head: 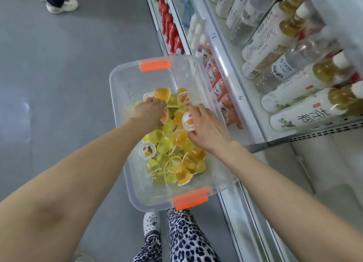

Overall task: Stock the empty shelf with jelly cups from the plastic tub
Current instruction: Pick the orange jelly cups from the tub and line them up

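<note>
- Reaching into the plastic tub with both hands is the step in hand in the head view, the only view given: gathering jelly cups to carry to the shelf.
- The right hand grasps a white-lidded cup. Its fingers curl over the far edge, the thumb sits at the near edge, and the lid is tilted toward the camera.
- The left hand is bent knuckles-up into the far end of the pile, fingertips at a pale-rimmed cup. I cannot tell whether they have closed on it, because the back of the hand hides the grip.
- The cups lie jumbled in the tub, yellow and orange, some lid-up and some on their sides. The tub sits just beside the shelving, with orange latches at both ends; what bears it is hidden.
- The bare white shelf low on the right, beneath the row of bottles, is probably the one to fill. No jelly cup shows on it.
- To do this well, take each cup by rim and base rather than squeezing the soft wall, since the sealed lids may peel.
- Pick from the top of the heap, settle the left grip before lifting, and raise both hands clear of the tub's wall before swinging right.
</note>
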